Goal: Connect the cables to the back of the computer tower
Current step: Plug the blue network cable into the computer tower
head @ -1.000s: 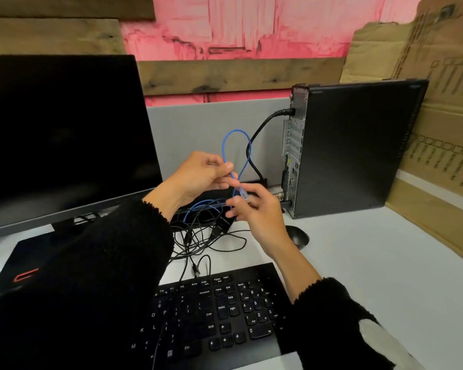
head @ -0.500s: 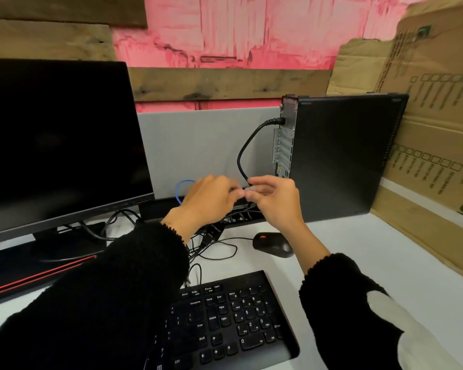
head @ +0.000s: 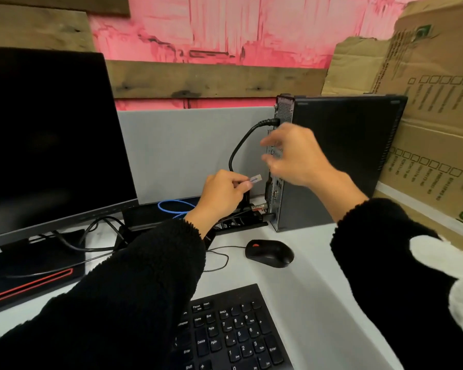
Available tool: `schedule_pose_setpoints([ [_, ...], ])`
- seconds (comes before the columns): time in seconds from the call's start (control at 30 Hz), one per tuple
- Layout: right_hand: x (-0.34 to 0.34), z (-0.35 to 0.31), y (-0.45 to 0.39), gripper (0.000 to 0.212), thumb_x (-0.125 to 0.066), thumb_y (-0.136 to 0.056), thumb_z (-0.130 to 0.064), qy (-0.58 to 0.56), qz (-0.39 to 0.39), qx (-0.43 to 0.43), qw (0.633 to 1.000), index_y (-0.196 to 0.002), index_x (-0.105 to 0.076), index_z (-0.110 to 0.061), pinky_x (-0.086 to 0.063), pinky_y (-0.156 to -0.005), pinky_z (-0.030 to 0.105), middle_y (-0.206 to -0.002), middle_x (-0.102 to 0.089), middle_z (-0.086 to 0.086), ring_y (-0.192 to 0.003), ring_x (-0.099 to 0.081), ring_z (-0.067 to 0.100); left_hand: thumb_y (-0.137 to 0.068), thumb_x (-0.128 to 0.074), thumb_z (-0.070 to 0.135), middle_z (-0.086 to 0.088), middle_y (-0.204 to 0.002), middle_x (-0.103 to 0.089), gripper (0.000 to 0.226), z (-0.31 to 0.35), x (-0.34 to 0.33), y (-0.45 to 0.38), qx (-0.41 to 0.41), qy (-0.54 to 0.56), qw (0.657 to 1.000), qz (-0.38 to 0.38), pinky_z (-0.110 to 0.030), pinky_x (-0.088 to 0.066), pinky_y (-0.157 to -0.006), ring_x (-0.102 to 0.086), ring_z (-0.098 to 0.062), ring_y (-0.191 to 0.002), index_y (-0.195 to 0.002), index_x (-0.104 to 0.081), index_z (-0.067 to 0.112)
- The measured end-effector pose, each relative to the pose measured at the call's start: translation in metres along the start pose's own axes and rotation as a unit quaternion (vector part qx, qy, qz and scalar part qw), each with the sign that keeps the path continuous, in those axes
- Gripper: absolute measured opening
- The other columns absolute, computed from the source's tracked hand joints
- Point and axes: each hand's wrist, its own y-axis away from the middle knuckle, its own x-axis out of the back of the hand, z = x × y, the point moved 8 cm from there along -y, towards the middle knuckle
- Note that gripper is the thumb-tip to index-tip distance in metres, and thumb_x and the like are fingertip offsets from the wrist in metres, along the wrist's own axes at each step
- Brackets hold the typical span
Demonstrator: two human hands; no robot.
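Blue cable's clear plug (head: 255, 179): pinched in left hand (head: 225, 194), long axis aimed rightward at computer tower (head: 342, 161) rear, just beside. Right hand (head: 296, 154): blurred, loose-fingered, grasping nothing, nearer the rear.

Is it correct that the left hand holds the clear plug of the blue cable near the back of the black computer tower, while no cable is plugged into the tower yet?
Not quite. In the head view, a thick black cable is already plugged in near the top of the black computer tower. The rest holds: the left hand pinches the clear plug of the blue cable near the tower's back.
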Motion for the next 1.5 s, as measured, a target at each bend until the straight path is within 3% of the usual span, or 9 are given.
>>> schedule_pose_setpoints([
  [0.07, 0.025, -0.003, -0.013, 0.022, -0.069, -0.091, -0.018, 0.052, 0.052, 0.032, 0.997, -0.111, -0.078, -0.017, -0.050, -0.099, 0.043, -0.117, -0.067, 0.005, -0.114, -0.061, 0.027, -0.099, -0.065, 0.031, 0.002, -0.070, -0.068, 0.021, -0.004, -0.008, -0.009, 0.006, -0.012, 1.000, -0.016, -0.032, -0.049, -0.064, -0.062, -0.019, -0.071, -0.110, -0.080, 0.022],
  [0.2, 0.071, 0.003, -0.037, 0.029, -0.061, -0.092, -0.022, 0.132, 0.146, 0.029, 0.980, -0.119, -0.070, -0.013, -0.044, -0.100, 0.048, -0.125, -0.062, 0.009, -0.123, -0.052, 0.034, -0.099, -0.065, 0.033, 0.004, -0.092, -0.077, 0.024, -0.001, -0.026, -0.025, 0.000, -0.043, 0.998, -0.048, -0.024, -0.050, -0.072, -0.060, -0.012, -0.073, -0.117, -0.078, 0.023],
  [0.33, 0.070, 0.026, -0.064, 0.051, -0.053, -0.094, -0.043, 0.176, 0.072, -0.022, 0.982, -0.137, -0.061, -0.016, -0.035, -0.113, 0.052, -0.143, -0.060, 0.010, -0.134, -0.051, 0.036, -0.099, -0.064, 0.034, 0.000, -0.093, -0.079, 0.021, 0.005, -0.042, -0.036, -0.004, -0.058, 0.996, -0.065, -0.039, -0.059, -0.083, -0.070, -0.025, -0.089, -0.111, -0.080, 0.026],
  [0.43, 0.057, 0.040, -0.070, 0.046, -0.045, -0.099, -0.044, 0.161, 0.038, -0.054, 0.985, -0.127, -0.064, -0.013, -0.045, -0.092, 0.049, -0.127, -0.068, 0.017, -0.118, -0.059, 0.042, -0.100, -0.060, 0.037, -0.002, -0.076, -0.074, 0.023, 0.006, -0.051, -0.040, -0.002, -0.099, 0.992, -0.076, -0.044, -0.060, -0.072, -0.067, -0.029, -0.080, -0.103, -0.081, 0.029],
  [0.8, 0.047, 0.044, -0.069, 0.047, -0.035, -0.101, -0.040, 0.166, 0.128, -0.040, 0.977, -0.114, -0.070, -0.012, -0.040, -0.103, 0.049, -0.105, -0.074, 0.015, -0.103, -0.064, 0.042, -0.102, -0.060, 0.038, 0.002, -0.060, -0.059, 0.024, -0.003, -0.064, -0.047, 0.003, -0.086, 0.995, -0.051, -0.029, -0.045, -0.056, -0.056, -0.022, -0.063, -0.100, -0.080, 0.026],
  [0.93, 0.046, 0.046, -0.070, 0.045, -0.035, -0.100, -0.038, 0.154, 0.137, -0.044, 0.978, -0.108, -0.070, -0.012, -0.038, -0.104, 0.049, -0.098, -0.073, 0.012, -0.099, -0.063, 0.041, -0.101, -0.060, 0.038, 0.002, -0.065, -0.063, 0.023, -0.005, -0.067, -0.047, 0.006, -0.083, 0.995, -0.051, -0.034, -0.054, -0.064, -0.061, -0.025, -0.069, -0.106, -0.080, 0.027],
  [1.13, 0.045, 0.047, -0.072, 0.042, -0.036, -0.098, -0.035, 0.149, 0.150, -0.066, 0.975, -0.102, -0.070, -0.012, -0.035, -0.108, 0.048, -0.088, -0.066, 0.007, -0.096, -0.062, 0.039, -0.101, -0.060, 0.039, -0.002, -0.061, -0.061, 0.029, -0.006, -0.067, -0.050, 0.008, -0.105, 0.993, -0.060, -0.039, -0.053, -0.064, -0.058, -0.029, -0.065, -0.080, -0.076, 0.027],
  [1.27, 0.043, 0.048, -0.071, 0.044, -0.033, -0.097, -0.036, 0.141, 0.159, -0.077, 0.974, -0.102, -0.070, -0.013, -0.033, -0.114, 0.052, -0.093, -0.070, 0.009, -0.101, -0.062, 0.038, -0.101, -0.059, 0.039, 0.000, -0.066, -0.063, 0.024, -0.006, -0.068, -0.051, 0.013, -0.113, 0.992, -0.050, -0.037, -0.053, -0.064, -0.061, -0.030, -0.071, -0.098, -0.080, 0.027],
  [1.5, 0.040, 0.045, -0.070, 0.048, -0.032, -0.097, -0.038, 0.150, 0.175, -0.080, 0.970, -0.108, -0.071, -0.013, -0.032, -0.115, 0.054, -0.100, -0.073, 0.009, -0.103, -0.062, 0.036, -0.097, -0.059, 0.039, -0.003, -0.080, -0.070, 0.024, -0.003, -0.068, -0.050, 0.009, -0.186, 0.982, -0.027, -0.040, -0.058, -0.067, -0.064, -0.032, -0.074, -0.095, -0.079, 0.027],
])
